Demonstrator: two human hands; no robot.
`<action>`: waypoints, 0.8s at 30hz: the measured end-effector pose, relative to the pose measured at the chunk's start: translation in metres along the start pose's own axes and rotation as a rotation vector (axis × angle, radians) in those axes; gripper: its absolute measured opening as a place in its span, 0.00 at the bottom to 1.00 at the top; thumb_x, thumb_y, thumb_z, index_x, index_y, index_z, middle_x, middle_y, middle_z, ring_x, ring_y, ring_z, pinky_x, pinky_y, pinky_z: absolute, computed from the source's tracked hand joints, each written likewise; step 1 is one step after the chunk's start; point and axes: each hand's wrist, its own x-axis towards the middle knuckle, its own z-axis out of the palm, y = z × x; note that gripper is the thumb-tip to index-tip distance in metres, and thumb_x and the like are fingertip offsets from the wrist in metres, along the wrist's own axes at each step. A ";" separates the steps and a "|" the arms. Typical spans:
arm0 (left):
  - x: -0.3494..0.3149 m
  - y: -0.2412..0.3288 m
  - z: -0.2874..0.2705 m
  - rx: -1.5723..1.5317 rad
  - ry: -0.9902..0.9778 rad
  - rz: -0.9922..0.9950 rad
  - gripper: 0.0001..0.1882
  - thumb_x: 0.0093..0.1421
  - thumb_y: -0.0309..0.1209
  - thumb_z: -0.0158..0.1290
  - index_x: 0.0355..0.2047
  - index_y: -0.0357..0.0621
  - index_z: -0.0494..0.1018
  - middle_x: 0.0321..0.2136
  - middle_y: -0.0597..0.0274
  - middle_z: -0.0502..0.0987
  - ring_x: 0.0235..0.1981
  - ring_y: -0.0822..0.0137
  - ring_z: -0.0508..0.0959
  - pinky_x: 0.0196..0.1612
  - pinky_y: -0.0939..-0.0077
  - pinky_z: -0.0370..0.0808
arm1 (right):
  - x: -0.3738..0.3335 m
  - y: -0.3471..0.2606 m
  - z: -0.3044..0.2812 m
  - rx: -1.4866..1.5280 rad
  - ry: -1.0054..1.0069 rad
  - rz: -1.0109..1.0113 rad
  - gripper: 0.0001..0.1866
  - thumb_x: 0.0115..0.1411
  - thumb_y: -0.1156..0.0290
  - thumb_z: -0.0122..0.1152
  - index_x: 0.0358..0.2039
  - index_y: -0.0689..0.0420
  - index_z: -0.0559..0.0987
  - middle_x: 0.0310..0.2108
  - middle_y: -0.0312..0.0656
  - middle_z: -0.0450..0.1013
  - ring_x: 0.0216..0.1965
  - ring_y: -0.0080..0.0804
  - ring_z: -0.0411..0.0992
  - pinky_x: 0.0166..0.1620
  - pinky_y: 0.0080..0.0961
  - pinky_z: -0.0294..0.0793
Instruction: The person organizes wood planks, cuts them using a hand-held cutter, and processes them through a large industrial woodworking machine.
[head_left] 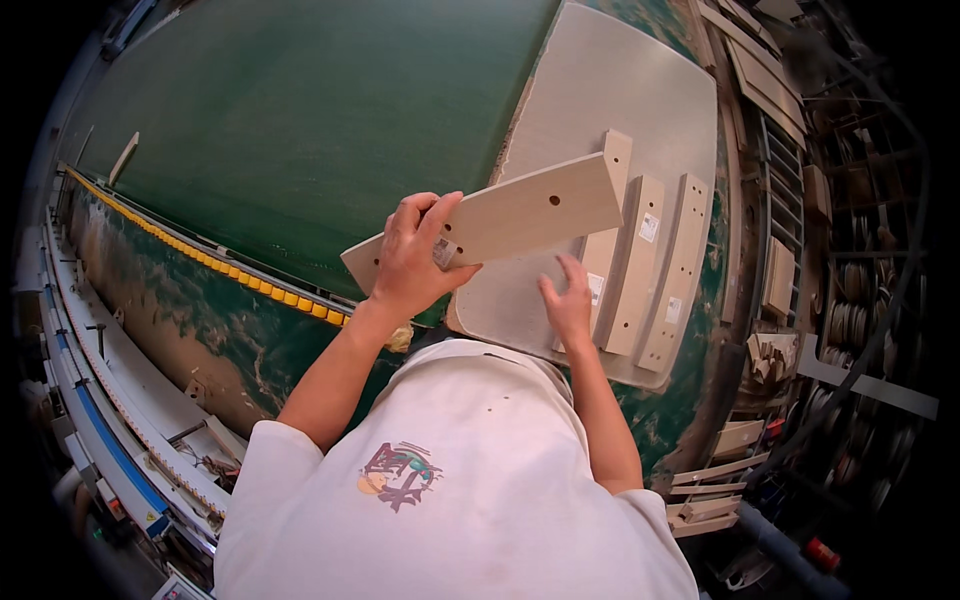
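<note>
My left hand (pixel 415 255) is closed around a pale wooden board (pixel 540 205) and holds it tilted above the work surface. The board is long and flat, with several drilled holes and a small label partly covered by my fingers. My right hand (pixel 568 310) is empty, its thumb and fingers apart, below the board's underside. Just right of it, three similar boards lie side by side: a partly hidden one (pixel 603 255), a middle one (pixel 635 270) and a right one (pixel 680 265). Each carries a white label.
The boards lie on a grey sheet-topped table (pixel 640 80). A wide green surface (pixel 300 110) stretches ahead and left, edged by a yellow segmented strip (pixel 200 235). A long machine rail (pixel 140 400) curves along the left. Stacked wood pieces (pixel 770 360) and dark shelving (pixel 860 250) stand right.
</note>
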 end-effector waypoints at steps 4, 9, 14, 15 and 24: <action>0.017 0.017 0.007 0.010 0.016 -0.006 0.47 0.44 0.38 0.75 0.64 0.47 0.68 0.52 0.55 0.70 0.54 0.54 0.73 0.57 0.56 0.70 | -0.010 -0.095 -0.004 0.870 -0.446 0.053 0.35 0.66 0.55 0.69 0.65 0.63 0.70 0.58 0.50 0.75 0.58 0.41 0.74 0.61 0.35 0.72; 0.027 0.041 0.025 -0.058 -0.092 0.052 0.44 0.48 0.39 0.73 0.64 0.43 0.68 0.58 0.52 0.71 0.60 0.51 0.72 0.62 0.54 0.68 | 0.006 -0.122 -0.012 1.343 -0.202 0.203 0.17 0.73 0.68 0.59 0.59 0.58 0.73 0.53 0.37 0.77 0.51 0.26 0.77 0.54 0.29 0.79; 0.018 0.031 0.017 0.029 -0.068 0.092 0.38 0.55 0.43 0.69 0.64 0.45 0.69 0.63 0.51 0.70 0.64 0.49 0.70 0.69 0.57 0.65 | 0.010 -0.104 -0.059 1.436 -0.051 0.178 0.18 0.74 0.68 0.56 0.60 0.58 0.72 0.57 0.41 0.75 0.55 0.34 0.78 0.57 0.41 0.83; 0.013 0.020 0.013 -0.055 -0.022 -0.022 0.36 0.59 0.43 0.66 0.64 0.44 0.70 0.62 0.50 0.72 0.63 0.50 0.72 0.68 0.57 0.66 | 0.009 -0.091 -0.066 1.427 -0.015 0.157 0.17 0.73 0.68 0.56 0.60 0.58 0.72 0.57 0.42 0.75 0.55 0.34 0.78 0.58 0.41 0.82; -0.017 -0.017 0.013 -1.258 -0.444 -0.751 0.24 0.74 0.43 0.53 0.57 0.32 0.76 0.46 0.58 0.82 0.46 0.69 0.82 0.55 0.72 0.79 | 0.013 -0.085 -0.097 1.414 0.039 0.169 0.17 0.73 0.66 0.57 0.59 0.58 0.73 0.55 0.43 0.77 0.54 0.37 0.78 0.60 0.43 0.81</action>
